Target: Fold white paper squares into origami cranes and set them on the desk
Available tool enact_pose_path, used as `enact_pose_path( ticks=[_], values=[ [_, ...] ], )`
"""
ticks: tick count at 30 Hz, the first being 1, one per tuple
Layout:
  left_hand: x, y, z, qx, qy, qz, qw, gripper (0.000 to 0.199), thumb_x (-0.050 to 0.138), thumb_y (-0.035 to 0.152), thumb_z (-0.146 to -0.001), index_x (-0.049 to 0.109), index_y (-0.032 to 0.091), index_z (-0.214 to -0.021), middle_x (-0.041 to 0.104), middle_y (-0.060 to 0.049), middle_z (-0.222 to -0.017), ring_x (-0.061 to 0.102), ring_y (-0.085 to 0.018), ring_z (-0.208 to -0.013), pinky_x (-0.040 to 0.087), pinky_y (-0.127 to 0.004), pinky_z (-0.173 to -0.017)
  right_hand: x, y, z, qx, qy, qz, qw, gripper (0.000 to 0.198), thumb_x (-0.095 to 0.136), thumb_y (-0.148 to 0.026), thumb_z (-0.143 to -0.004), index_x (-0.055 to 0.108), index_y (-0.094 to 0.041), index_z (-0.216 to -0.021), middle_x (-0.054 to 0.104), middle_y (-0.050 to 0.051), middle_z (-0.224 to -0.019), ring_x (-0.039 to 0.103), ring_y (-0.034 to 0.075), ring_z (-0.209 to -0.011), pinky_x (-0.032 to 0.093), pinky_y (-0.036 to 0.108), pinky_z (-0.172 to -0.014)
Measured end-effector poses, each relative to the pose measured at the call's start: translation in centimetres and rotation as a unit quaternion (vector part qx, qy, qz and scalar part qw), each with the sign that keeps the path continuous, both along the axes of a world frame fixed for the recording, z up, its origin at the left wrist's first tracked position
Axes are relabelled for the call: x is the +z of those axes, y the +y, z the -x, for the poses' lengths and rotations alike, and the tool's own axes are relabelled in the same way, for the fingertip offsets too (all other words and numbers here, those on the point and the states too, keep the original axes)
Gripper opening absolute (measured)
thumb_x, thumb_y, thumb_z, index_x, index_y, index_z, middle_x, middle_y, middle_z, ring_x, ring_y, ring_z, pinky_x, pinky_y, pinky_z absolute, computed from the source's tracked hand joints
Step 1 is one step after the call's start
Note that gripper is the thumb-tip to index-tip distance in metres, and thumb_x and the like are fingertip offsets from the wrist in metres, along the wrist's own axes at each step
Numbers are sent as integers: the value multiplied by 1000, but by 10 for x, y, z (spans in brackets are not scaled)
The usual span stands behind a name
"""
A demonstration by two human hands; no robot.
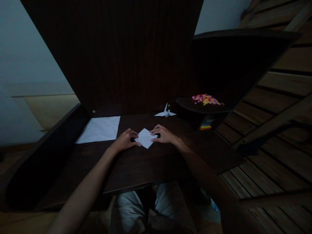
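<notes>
A white piece of folded paper point(147, 139), diamond-shaped, lies on the dark wooden desk point(146, 165) in front of me. My left hand point(126, 139) grips its left corner, the thumb near the lower edge and the fingers at the upper one. On the opposite corner, my right hand point(162, 134) holds the paper the same way, thumb and fingers bent round it. Beyond my right hand stands a white origami crane point(166, 112) with its wings spread. Flat white paper sheets point(99, 129) rest to the left of my left hand.
A small curved shelf point(185, 104) at the right bears a heap of tiny pink and yellow pieces point(206, 99). Below it sits a yellow-edged item point(205, 127). The desk's raised side panel point(44, 156) bounds the left, and a tall back panel point(117, 58) rises behind.
</notes>
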State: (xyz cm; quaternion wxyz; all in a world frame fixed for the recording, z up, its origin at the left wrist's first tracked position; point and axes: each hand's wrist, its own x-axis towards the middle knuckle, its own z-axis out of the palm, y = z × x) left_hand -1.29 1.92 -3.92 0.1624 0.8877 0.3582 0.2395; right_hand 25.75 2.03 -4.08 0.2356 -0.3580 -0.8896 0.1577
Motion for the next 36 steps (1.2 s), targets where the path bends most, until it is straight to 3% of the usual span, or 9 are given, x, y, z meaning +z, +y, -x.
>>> enact_pose_path(
  ticks=[6, 19, 26, 36],
  values=[
    [3, -2, 0, 8, -6, 15, 1000, 34, 71, 49, -70, 74, 21, -89, 70, -10, -103, 58, -26, -98, 44, -40, -87, 5, -2, -3, 16, 0, 39, 999, 44, 75, -49, -65, 72, -23, -101, 64, 5, -120, 51, 24, -102, 43, 40, -90],
    [5, 0, 1, -17, -50, 36, 998, 23, 57, 39, -84, 73, 26, -94, 72, -6, -101, 61, -23, -93, 44, -36, -87, 2, 0, -2, 7, 24, 47, 999, 43, 76, -43, -66, 71, -23, -104, 66, 7, -116, 52, 23, -100, 43, 40, -89],
    [6, -4, -1, 14, -31, 34, 999, 27, 52, 33, -85, 70, 24, -102, 72, -8, -98, 61, -24, -92, 45, -37, -87, 3, -1, -1, -3, 29, 50, 998, 43, 77, -42, -65, 71, -24, -103, 67, 7, -114, 53, 23, -98, 44, 39, -88],
    [0, -8, -9, 61, -49, 23, 997, 52, 57, 24, -74, 56, 20, -126, 65, -8, -116, 58, -26, -106, 40, -42, -96, -4, -2, 11, -34, 68, 7, 997, 30, 65, -25, -79, 68, -21, -108, 69, 7, -103, 56, 21, -95, 44, 35, -86]
  ],
)
